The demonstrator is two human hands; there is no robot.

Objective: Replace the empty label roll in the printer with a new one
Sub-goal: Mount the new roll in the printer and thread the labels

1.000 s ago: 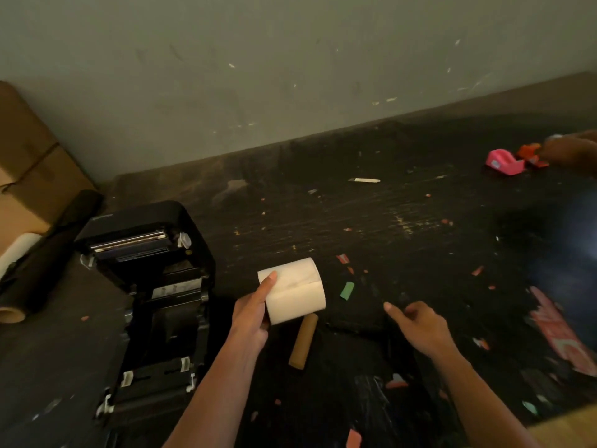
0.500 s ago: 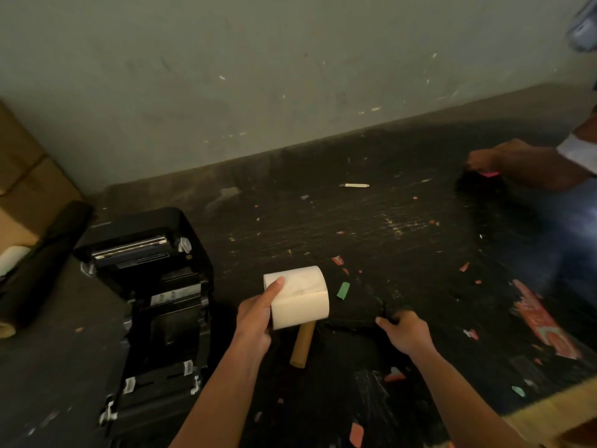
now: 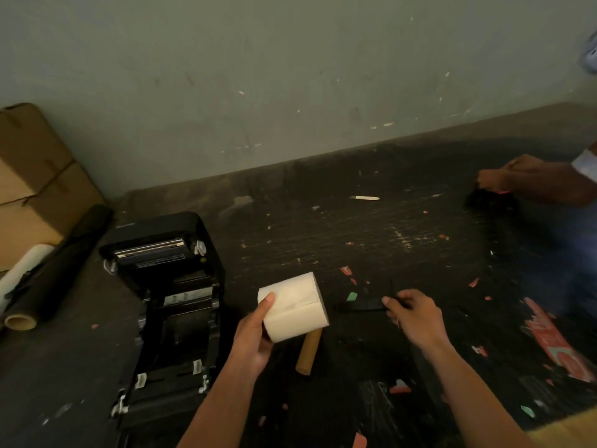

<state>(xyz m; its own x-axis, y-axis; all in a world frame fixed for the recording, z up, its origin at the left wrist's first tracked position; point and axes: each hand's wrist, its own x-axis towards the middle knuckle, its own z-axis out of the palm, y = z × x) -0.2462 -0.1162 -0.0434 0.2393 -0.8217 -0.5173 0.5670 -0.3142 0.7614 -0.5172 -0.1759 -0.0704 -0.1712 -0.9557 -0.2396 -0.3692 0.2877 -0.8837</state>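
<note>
My left hand (image 3: 255,334) holds a full cream label roll (image 3: 295,305) above the dark table, thumb across its near face. Just under the roll lies a bare brown cardboard core (image 3: 309,352), the empty one. My right hand (image 3: 412,313) is closed around one end of a black plastic spindle bar (image 3: 360,306) that lies on the table to the right of the roll. The black label printer (image 3: 171,286) stands open at the left, lid tipped back, its roll bay bare.
Another person's hand (image 3: 517,177) reaches in at the far right. Cardboard boxes (image 3: 35,179) and a dark film roll (image 3: 55,273) lean at the left. A white chalk stick (image 3: 365,197) and scattered coloured paper scraps lie on the black table (image 3: 403,240).
My right hand has moved left and closed on the black spindle bar. The label roll stays in my left hand. The other person's hand came in and covered the pink item at far right.
</note>
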